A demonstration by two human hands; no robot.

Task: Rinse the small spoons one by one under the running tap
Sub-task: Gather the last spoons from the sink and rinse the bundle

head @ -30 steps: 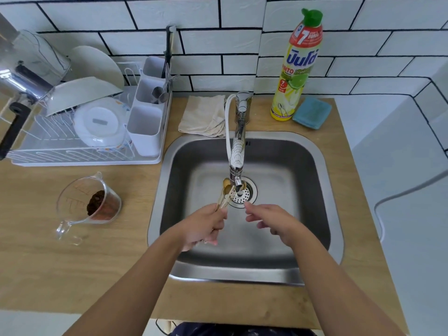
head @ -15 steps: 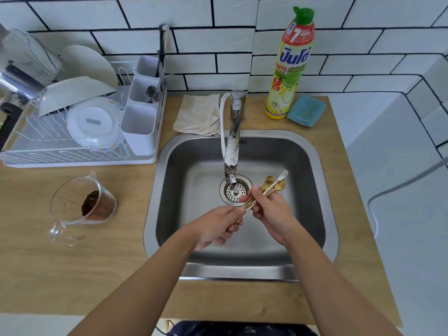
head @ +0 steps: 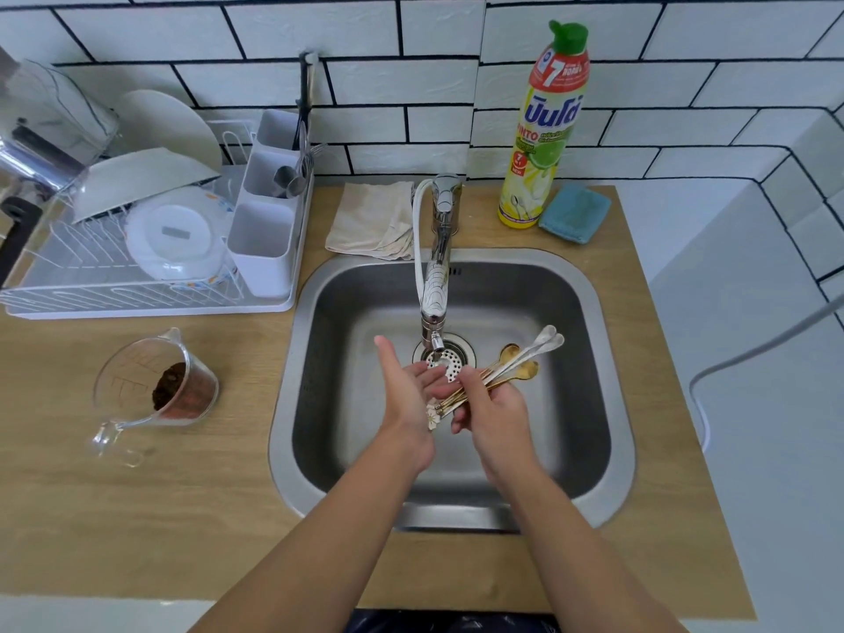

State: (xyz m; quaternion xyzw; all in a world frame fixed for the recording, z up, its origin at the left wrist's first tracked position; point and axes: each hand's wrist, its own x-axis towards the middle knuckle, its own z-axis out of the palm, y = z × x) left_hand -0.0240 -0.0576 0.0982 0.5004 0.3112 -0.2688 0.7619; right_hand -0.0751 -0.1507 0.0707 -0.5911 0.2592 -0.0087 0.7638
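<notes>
— Over the middle of the sink (head: 607, 340), what do the two hands hold?

— Right hand (head: 491, 404) grips the bundle of small spoons (head: 511, 365), fingers curled around the handles. The bowls point away from the grip, up and to the right, over the sink floor. The handle ends come out on the near-left side of the grip, beside the left palm.

— And the left hand (head: 408, 395)?

— It is flat and relaxed, fingers straight, thumb up. It holds nothing. Its fingertips lie just beside the right fingers, under the tap (head: 434, 285) mouth. I cannot tell if water is running on them.

— How much room is around the grip?

— Beyond the spoon bowls the sink floor is bare up to the right wall. Near side of the grip, the floor is also bare up to the front rim. The drain strainer (head: 450, 358) is directly behind the fingers, partly hidden.

— What stands past the sink edges?

— Far left, a dish rack (head: 137, 299) with plates and a cutlery holder. Left, a measuring cup (head: 150, 390) with brown content. Behind the tap, a folded cloth (head: 370, 221). Far right of it, a detergent bottle (head: 543, 130) touching a blue sponge (head: 575, 212).
</notes>
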